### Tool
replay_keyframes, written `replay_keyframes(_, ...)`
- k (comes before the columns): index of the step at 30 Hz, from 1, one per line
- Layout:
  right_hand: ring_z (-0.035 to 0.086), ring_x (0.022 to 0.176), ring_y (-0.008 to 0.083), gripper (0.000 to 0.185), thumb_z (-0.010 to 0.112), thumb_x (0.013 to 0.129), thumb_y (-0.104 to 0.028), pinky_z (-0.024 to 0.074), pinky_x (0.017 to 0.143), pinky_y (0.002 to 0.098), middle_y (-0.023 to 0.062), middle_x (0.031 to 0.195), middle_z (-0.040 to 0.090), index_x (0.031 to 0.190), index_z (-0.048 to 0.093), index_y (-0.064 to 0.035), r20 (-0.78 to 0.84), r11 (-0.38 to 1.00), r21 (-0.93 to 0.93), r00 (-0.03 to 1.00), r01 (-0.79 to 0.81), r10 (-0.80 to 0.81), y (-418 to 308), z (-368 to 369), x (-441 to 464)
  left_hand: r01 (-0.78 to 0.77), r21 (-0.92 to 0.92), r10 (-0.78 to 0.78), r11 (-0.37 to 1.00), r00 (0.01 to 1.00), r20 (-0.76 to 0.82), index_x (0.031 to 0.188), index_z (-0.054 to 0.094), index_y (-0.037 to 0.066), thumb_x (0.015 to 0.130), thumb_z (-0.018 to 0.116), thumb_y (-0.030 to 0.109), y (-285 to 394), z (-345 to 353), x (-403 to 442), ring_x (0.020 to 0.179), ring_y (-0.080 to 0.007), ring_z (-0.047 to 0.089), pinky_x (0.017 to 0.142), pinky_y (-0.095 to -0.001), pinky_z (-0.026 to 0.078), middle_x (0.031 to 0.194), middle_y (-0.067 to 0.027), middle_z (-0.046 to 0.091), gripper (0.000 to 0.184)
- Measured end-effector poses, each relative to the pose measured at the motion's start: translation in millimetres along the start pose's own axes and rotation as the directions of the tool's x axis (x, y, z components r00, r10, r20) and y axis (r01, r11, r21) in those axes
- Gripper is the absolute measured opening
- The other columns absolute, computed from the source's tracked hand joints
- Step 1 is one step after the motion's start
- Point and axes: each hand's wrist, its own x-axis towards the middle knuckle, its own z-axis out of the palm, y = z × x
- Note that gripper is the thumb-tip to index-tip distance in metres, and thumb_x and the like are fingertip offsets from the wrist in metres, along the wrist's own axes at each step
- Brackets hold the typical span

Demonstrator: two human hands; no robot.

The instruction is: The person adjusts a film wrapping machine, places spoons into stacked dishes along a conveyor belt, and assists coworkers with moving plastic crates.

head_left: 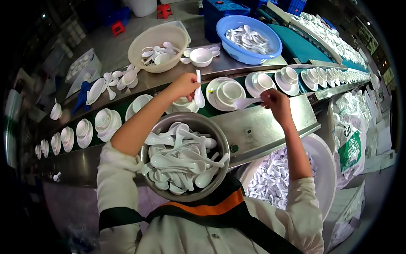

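Where right grip (275, 103) pinches, spoon (244, 103) jutting leftward

Your shirt (182, 239): off-white, creased; one small round button (215, 236) at the front. Left sleeve (118, 173): pushed up, bunched in folds near the elbow. Right sleeve (305, 203): likewise ends high, forearm bare below. Dark band (122, 218) crosses your left sleeve and chest, probably black, dim light; orange stripe (226, 204) widens rightward. Your left hand (189, 86), right hand (275, 103): bare.
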Motion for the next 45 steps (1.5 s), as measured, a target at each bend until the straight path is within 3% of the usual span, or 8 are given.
replay_keyframes(12,0.061,0.073,0.0291,0.037,0.059,0.077,-0.041,0.0458,0.063,0.0385,0.0115,0.080,0.064,0.087,0.061,-0.0049,-0.112,0.872,-0.488,0.993,-0.035,-0.022,101,66,41,0.274,0.379,-0.274,0.884,0.960,-0.055,0.083,0.056,-0.011,0.074,0.057,0.010,-30,10,28,0.062,-0.0238,0.062,0.057,-0.0311,0.052,0.075,-0.0156,0.062,0.023)
replay_keyframes(15,0.059,0.079,0.0284,0.040,0.063,0.074,-0.042,0.0472,0.062,0.0378,0.0110,0.088,0.063,0.092,0.062,-0.0068,0.081,0.610,-0.758,0.963,0.228,-0.259,71,73,34,-0.184,0.487,0.254,0.854,0.964,-0.082,0.083,0.057,0.000,0.076,0.059,0.014,-19,-13,-36,0.064,-0.0144,0.056,0.059,-0.0273,0.046,0.072,-0.0080,0.060,0.016)
replay_keyframes(20,0.061,0.076,0.0252,0.033,0.069,0.072,-0.020,0.0494,0.066,0.0316,0.0116,0.092,0.062,0.099,0.061,-0.0025,0.516,0.917,-0.009,0.788,0.398,-0.337,-69,76,-19,-0.300,0.594,0.034,0.746,0.908,0.417,0.086,0.054,0.004,0.065,0.071,0.034,13,2,-160,0.080,-0.0233,0.054,0.072,-0.0354,0.042,0.083,-0.0103,0.057,0.041)
replay_keyframes(25,0.056,0.076,0.0236,0.021,0.067,0.070,-0.019,0.0438,0.075,0.0314,0.0083,0.078,0.058,0.086,0.061,-0.0074,0.625,0.436,-0.208,0.462,0.876,-0.629,-79,101,-46,-0.468,0.647,0.351,0.602,0.883,0.312,0.079,0.053,0.002,0.065,0.069,0.021,-7,38,-190,0.076,-0.0312,0.055,0.072,-0.0418,0.042,0.077,-0.0144,0.057,0.029)
replay_keyframes(33,0.053,0.088,0.0149,0.029,0.059,0.080,-0.002,0.0452,0.077,0.0267,0.0059,0.096,0.054,0.106,0.049,-0.0010,0.133,0.915,0.403,0.988,0.016,-0.076,26,30,-14,-0.230,0.536,0.017,0.812,0.927,0.373,0.084,0.056,0.003,0.071,0.058,0.016,-19,20,-207,0.077,-0.0352,0.056,0.066,-0.0447,0.044,0.077,-0.0182,0.057,0.019)
replay_keyframes(37,0.051,0.067,0.0129,0.015,0.053,0.085,-0.008,0.0416,0.056,0.0278,0.0073,0.075,0.058,0.096,0.054,0.0023,-0.316,0.953,0.131,0.922,0.274,-0.222,189,0,11,-0.432,0.523,0.299,0.734,0.898,0.323,0.071,0.057,-0.002,0.067,0.056,0.016,-23,49,-205,0.068,-0.0365,0.058,0.062,-0.0460,0.044,0.067,-0.0214,0.057,0.018)
replay_keyframes(40,0.059,0.075,0.0362,0.034,0.044,0.083,-0.031,0.0464,0.063,0.0452,0.0183,0.081,0.062,0.075,0.064,-0.0052,0.053,0.688,-0.715,0.992,0.120,-0.117,91,7,-26,-0.394,0.544,0.333,0.741,0.919,0.212,0.070,0.058,-0.002,0.062,0.057,0.019,-14,42,-199,0.063,-0.0353,0.057,0.059,-0.0436,0.045,0.065,-0.0198,0.058,0.022)
replay_keyframes(45,0.060,0.078,0.0350,0.043,0.042,0.086,-0.044,0.0481,0.064,0.0454,0.0196,0.083,0.063,0.092,0.064,-0.0074,0.245,0.483,-0.843,0.969,0.235,-0.045,48,56,18,-0.385,0.276,0.397,0.881,0.918,0.014,0.067,0.060,-0.001,0.058,0.061,0.020,-3,2,-187,0.060,-0.0309,0.058,0.058,-0.0401,0.045,0.063,-0.0169,0.059,0.024)
